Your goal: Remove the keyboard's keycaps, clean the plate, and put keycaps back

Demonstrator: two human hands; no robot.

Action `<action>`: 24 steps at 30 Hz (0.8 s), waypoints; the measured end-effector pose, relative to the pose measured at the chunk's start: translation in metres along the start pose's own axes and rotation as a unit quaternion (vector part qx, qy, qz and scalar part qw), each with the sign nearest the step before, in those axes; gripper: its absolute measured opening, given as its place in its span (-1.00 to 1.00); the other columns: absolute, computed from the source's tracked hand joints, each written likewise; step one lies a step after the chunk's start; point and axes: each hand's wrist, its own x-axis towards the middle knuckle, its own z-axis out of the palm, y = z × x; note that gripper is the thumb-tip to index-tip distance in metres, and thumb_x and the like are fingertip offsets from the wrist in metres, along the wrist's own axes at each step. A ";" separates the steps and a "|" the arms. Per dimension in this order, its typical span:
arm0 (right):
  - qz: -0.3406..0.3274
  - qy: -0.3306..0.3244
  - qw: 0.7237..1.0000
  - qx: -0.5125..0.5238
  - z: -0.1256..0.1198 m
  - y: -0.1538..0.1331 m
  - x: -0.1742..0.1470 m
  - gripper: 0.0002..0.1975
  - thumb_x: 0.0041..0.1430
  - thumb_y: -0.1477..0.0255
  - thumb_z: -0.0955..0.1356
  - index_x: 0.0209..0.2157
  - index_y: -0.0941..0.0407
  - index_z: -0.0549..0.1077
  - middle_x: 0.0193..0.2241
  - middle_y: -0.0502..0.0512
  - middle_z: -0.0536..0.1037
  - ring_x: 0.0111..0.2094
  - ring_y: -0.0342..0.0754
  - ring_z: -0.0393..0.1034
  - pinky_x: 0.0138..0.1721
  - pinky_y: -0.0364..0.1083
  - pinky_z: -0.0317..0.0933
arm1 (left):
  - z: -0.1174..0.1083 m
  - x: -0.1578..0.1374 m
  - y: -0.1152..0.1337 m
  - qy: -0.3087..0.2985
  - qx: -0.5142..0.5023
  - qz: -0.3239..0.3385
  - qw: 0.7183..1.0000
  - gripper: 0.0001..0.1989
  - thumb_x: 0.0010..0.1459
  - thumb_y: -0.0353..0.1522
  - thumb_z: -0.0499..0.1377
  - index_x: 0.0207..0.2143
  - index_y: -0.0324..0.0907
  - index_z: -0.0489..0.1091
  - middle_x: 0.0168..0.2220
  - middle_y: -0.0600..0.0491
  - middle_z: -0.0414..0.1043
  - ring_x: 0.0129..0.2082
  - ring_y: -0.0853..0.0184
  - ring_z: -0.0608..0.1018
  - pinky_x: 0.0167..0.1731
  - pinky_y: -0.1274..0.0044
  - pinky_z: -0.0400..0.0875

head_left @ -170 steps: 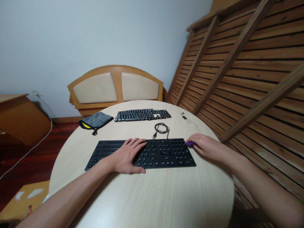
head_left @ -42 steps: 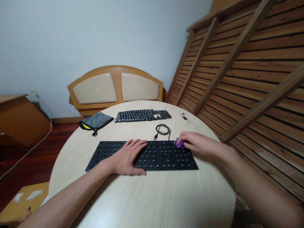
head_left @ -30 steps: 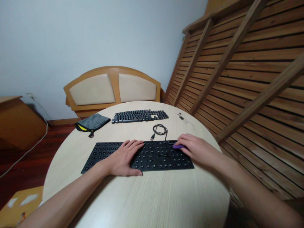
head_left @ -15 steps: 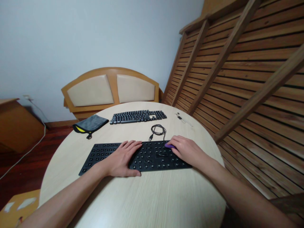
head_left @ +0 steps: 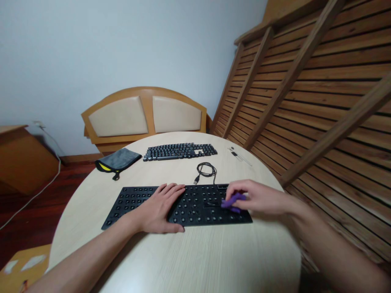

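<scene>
A black keyboard base with its keycaps off lies across the table in front of me. My left hand rests flat over its middle, fingers stretched out and thumb along the near edge. Between the fingertips of my right hand is a crumpled purple cloth, held at the base's right part. Behind the base lies its coiled black USB cable. Loose dark keycaps, laid out in keyboard order, stand farther back on the table.
On the round wooden table, a grey pouch with yellow lining lies at the left. Small thin wire-like items sit at the back right. A slatted wooden panel leans along the right side; a padded headboard stands behind.
My right hand has moved right and a little toward me, and more of the purple cloth shows. My left hand stays on the keyboard base. The view has shifted slightly.
</scene>
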 end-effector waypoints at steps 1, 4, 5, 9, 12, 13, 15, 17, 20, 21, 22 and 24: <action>-0.009 0.043 0.999 0.012 -0.008 0.008 0.007 -0.80 0.22 0.34 0.36 -0.18 0.14 0.52 -0.24 0.11 0.61 -0.25 -0.06 0.49 -0.19 -0.10 0.32 | 0.000 0.000 0.000 -0.001 0.001 0.000 1.000 0.08 0.02 0.24 0.17 0.40 -0.12 -0.08 0.39 -0.20 0.03 0.34 -0.16 0.15 0.29 -0.04 -0.03; -0.028 0.186 0.979 0.073 -0.032 0.040 0.032 -0.75 0.18 0.26 0.39 -0.17 0.11 0.45 -0.18 0.12 0.60 -0.16 -0.02 0.50 -0.11 -0.04 0.34 | 0.000 0.000 0.001 0.002 -0.003 0.001 1.000 0.08 0.02 0.24 0.17 0.41 -0.12 -0.09 0.39 -0.20 0.03 0.34 -0.18 0.15 0.29 -0.05 -0.04; -0.023 0.236 0.967 0.095 -0.039 0.053 0.041 -0.69 0.13 0.24 0.42 -0.14 0.09 0.40 -0.19 0.11 0.60 -0.18 0.00 0.51 -0.15 -0.03 0.36 | 0.000 -0.001 0.001 0.004 -0.006 0.001 1.000 0.08 0.02 0.24 0.17 0.41 -0.11 -0.10 0.39 -0.20 0.03 0.34 -0.18 0.15 0.29 -0.05 -0.04; 0.028 0.426 0.902 0.059 -0.070 0.101 0.078 -0.67 0.05 0.25 0.40 -0.17 0.04 0.32 -0.34 0.04 0.62 -0.41 -0.01 0.51 -0.41 -0.06 0.38 | 0.001 -0.002 0.001 0.004 -0.010 0.001 1.000 0.10 0.03 0.24 0.16 0.42 -0.11 -0.14 0.40 -0.20 0.00 0.34 -0.19 0.15 0.29 -0.07 -0.05; 0.053 0.494 0.868 0.011 -0.094 0.129 0.095 -0.84 0.06 0.31 0.35 -0.33 0.09 0.40 -0.33 0.13 0.60 -0.38 0.02 0.50 -0.34 -0.01 0.39 | 0.001 -0.002 0.001 -0.002 -0.009 -0.001 1.000 0.11 0.03 0.25 0.15 0.42 -0.12 -0.16 0.41 -0.21 -0.02 0.35 -0.20 0.12 0.29 -0.08 -0.05; 0.058 0.515 0.856 -0.003 -0.099 0.136 0.098 -0.84 0.08 0.32 0.34 -0.33 0.11 0.44 -0.28 0.17 0.60 -0.32 0.05 0.51 -0.27 0.02 0.40 | 0.000 -0.002 0.002 -0.006 -0.009 -0.002 1.000 0.11 0.03 0.25 0.15 0.43 -0.13 -0.17 0.41 -0.21 -0.03 0.35 -0.20 0.11 0.29 -0.08 -0.06; 0.067 0.556 0.827 -0.040 -0.105 0.148 0.097 -0.77 0.07 0.35 0.33 -0.24 0.14 0.50 -0.18 0.24 0.59 -0.18 0.11 0.49 -0.09 0.09 0.35 | 0.000 -0.002 0.002 -0.015 -0.008 -0.004 1.000 0.11 0.04 0.25 0.15 0.43 -0.12 -0.19 0.41 -0.21 -0.05 0.36 -0.20 0.10 0.29 -0.09 -0.07; 0.071 0.588 0.802 -0.080 -0.105 0.158 0.091 -0.70 0.05 0.38 0.34 -0.16 0.16 0.51 -0.08 0.30 0.55 -0.05 0.18 0.43 0.07 0.14 0.24 | -0.001 -0.003 0.003 -0.018 -0.010 -0.005 1.000 0.11 0.04 0.24 0.15 0.43 -0.11 -0.21 0.42 -0.20 -0.06 0.36 -0.20 0.09 0.30 -0.09 -0.08; 0.074 0.602 0.784 -0.133 -0.101 0.172 0.078 -0.63 0.05 0.44 0.33 -0.07 0.16 0.51 -0.03 0.30 0.53 0.01 0.20 0.39 0.13 0.14 0.16 | 0.000 -0.004 0.003 -0.013 -0.017 -0.003 1.000 0.11 0.04 0.23 0.17 0.43 -0.08 -0.22 0.42 -0.18 -0.06 0.37 -0.20 0.08 0.29 -0.10 -0.07; 0.087 0.606 0.776 -0.154 -0.101 0.177 0.075 -0.61 0.05 0.46 0.32 -0.04 0.14 0.50 -0.07 0.28 0.55 -0.03 0.18 0.41 0.09 0.13 0.19 | 0.000 -0.004 0.003 -0.010 -0.020 -0.002 1.000 0.11 0.04 0.23 0.17 0.44 -0.08 -0.23 0.42 -0.18 -0.05 0.36 -0.21 0.09 0.29 -0.10 -0.06; 0.108 0.612 0.764 -0.174 -0.102 0.182 0.072 -0.61 0.06 0.47 0.32 -0.03 0.13 0.49 -0.12 0.27 0.57 -0.10 0.17 0.44 0.04 0.11 0.23 | 0.000 -0.004 0.003 -0.007 -0.021 -0.002 1.000 0.12 0.04 0.23 0.17 0.44 -0.08 -0.23 0.42 -0.18 -0.05 0.36 -0.21 0.09 0.29 -0.11 -0.06; 0.151 0.623 0.736 -0.219 -0.104 0.192 0.069 -0.64 0.08 0.46 0.31 -0.05 0.12 0.50 -0.22 0.24 0.59 -0.21 0.13 0.45 -0.07 0.07 0.27 | 0.000 -0.004 0.004 -0.008 -0.021 -0.004 1.000 0.12 0.04 0.23 0.17 0.44 -0.08 -0.25 0.42 -0.19 -0.05 0.36 -0.21 0.10 0.29 -0.11 -0.05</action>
